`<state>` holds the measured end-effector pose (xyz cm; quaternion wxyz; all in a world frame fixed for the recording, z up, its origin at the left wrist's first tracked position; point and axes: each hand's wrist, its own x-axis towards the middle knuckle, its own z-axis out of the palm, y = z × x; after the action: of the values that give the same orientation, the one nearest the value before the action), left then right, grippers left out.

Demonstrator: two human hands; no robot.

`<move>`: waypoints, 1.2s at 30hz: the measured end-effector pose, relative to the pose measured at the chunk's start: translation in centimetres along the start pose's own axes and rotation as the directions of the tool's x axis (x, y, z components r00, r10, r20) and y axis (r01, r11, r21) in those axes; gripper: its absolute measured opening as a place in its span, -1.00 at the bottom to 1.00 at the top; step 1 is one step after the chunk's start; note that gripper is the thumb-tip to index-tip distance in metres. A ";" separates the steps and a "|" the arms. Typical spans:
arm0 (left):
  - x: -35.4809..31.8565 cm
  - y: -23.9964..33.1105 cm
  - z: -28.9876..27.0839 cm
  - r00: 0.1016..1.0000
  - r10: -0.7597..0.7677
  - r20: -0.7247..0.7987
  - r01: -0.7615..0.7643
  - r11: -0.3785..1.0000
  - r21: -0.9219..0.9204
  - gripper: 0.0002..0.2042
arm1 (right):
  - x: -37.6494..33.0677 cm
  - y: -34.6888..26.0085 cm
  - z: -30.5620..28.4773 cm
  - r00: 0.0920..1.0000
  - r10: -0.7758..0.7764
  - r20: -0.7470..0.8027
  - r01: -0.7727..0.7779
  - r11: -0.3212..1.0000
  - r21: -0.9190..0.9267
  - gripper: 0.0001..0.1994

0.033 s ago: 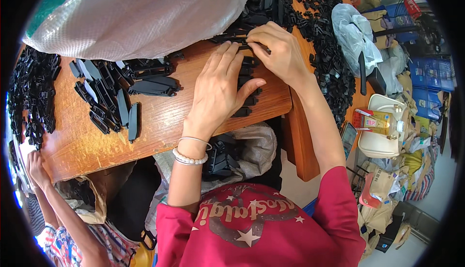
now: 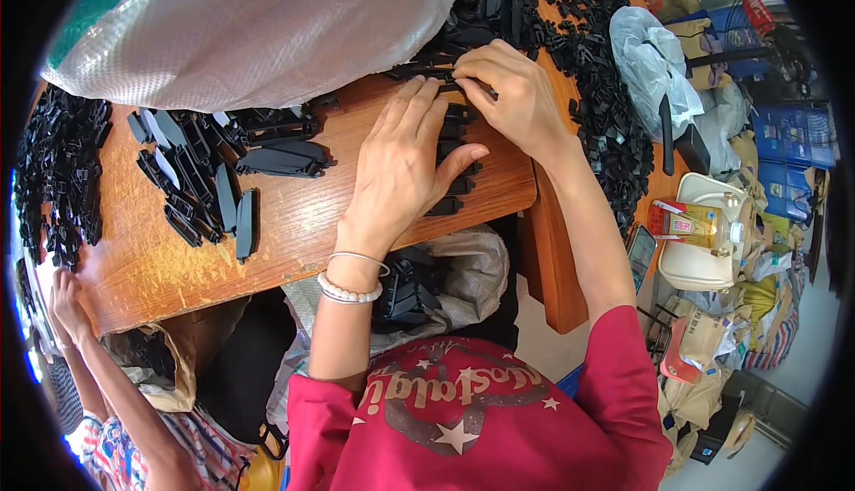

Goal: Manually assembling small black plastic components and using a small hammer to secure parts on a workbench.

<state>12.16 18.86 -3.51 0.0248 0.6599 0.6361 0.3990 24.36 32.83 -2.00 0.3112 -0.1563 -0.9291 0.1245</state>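
Several black parts (image 2: 457, 113) beside and touching the flat, open left hand (image 2: 397, 157), right hand (image 2: 514, 92) pinching one at its fingertips

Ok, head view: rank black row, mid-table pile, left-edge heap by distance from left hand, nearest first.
1. Black row: at the left hand's thumb side.
2. Mid-table pile: left of the hand.
3. Left-edge heap: far left, beyond the pile.

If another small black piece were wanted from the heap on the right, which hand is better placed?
Probably the right hand: it is nearer the heap of small black pieces. The left hand is farther off, partly over a row of black parts.
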 end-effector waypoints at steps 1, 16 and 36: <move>0.0 0.0 0.0 1.000 -0.001 0.000 0.001 1.000 0.000 -0.45 | 0.0 0.1 0.0 1.000 -0.011 0.011 0.011 1.000 -0.019 -0.94; -0.9 0.3 -2.6 0.986 0.038 -0.165 -0.056 0.993 -0.108 -0.68 | -1.2 -5.0 -2.9 0.719 0.686 -0.112 -0.416 0.554 0.722 -0.59; -8.6 1.1 -1.9 0.984 0.075 -0.159 -0.086 0.994 -0.064 -0.72 | -5.3 -13.8 2.7 0.630 0.757 -0.175 -0.039 0.256 0.966 -0.40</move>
<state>13.12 10.41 -5.89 -0.0181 0.6503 0.5946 0.4724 23.78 17.81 -2.36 0.5815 -0.2409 -0.4558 0.6294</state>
